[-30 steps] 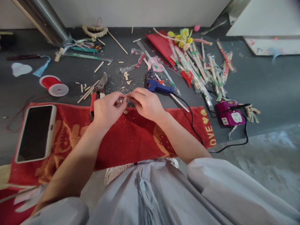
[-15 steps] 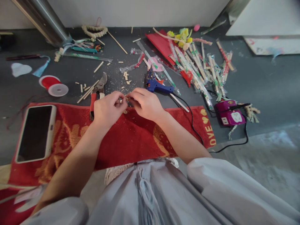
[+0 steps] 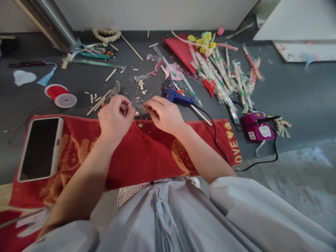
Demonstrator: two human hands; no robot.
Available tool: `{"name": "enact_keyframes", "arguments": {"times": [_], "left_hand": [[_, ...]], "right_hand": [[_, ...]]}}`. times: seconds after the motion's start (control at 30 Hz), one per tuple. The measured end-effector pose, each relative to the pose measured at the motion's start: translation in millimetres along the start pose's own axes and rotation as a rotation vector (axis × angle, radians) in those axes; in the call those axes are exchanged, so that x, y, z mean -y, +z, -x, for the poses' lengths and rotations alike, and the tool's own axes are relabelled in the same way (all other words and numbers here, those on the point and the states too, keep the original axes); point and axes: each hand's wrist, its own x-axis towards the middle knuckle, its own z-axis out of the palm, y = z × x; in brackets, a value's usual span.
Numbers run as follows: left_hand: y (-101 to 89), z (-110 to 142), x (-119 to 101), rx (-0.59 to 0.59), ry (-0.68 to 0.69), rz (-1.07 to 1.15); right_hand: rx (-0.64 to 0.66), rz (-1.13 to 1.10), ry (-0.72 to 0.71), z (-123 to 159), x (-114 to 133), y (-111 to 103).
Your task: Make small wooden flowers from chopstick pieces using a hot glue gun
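My left hand (image 3: 117, 115) is closed in a pinch above the edge of the red towel (image 3: 147, 154); whatever its fingers hold is too small or hidden to make out. It covers most of the pruning shears (image 3: 115, 90), whose blade shows beyond the knuckles. To the right, my right hand (image 3: 166, 115) pinches a tiny pale piece (image 3: 144, 107) at its fingertips, perhaps a bit of wood. Small wooden bits (image 3: 141, 85) and crumbs lie on the dark table just past both hands. A blue hot glue gun (image 3: 180, 96) rests beyond my right hand.
Cut sticks (image 3: 99, 102) and a red thread spool (image 3: 60, 96) lie at left, near a phone (image 3: 39, 148) on the towel. Wrapped chopsticks (image 3: 217, 77) spread across the back right. A purple power strip (image 3: 257, 127) and black cord (image 3: 216, 136) are at right.
My hands have come apart from touching fingertips. The left hand has lifted a little up and to the left, now covering the shears' handles. The right hand has shifted only slightly.
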Motion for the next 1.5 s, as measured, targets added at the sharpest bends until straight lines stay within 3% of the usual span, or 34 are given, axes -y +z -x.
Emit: {"name": "enact_keyframes", "arguments": {"times": [0.37, 0.87, 1.5], "left_hand": [[0.9, 0.7, 0.1, 0.048, -0.024, 0.023], [3.5, 1.4, 1.7, 0.069, -0.008, 0.000], [-0.7, 1.6, -4.5, 0.145, -0.083, -0.111]], "right_hand": [[0.059, 0.062, 0.047, 0.0, -0.5, -0.4], [0.263, 0.283, 0.030, -1.1, 3.9, -6.0], [0.263, 0.095, 0.047, -1.3, 6.2, -6.6]]}}
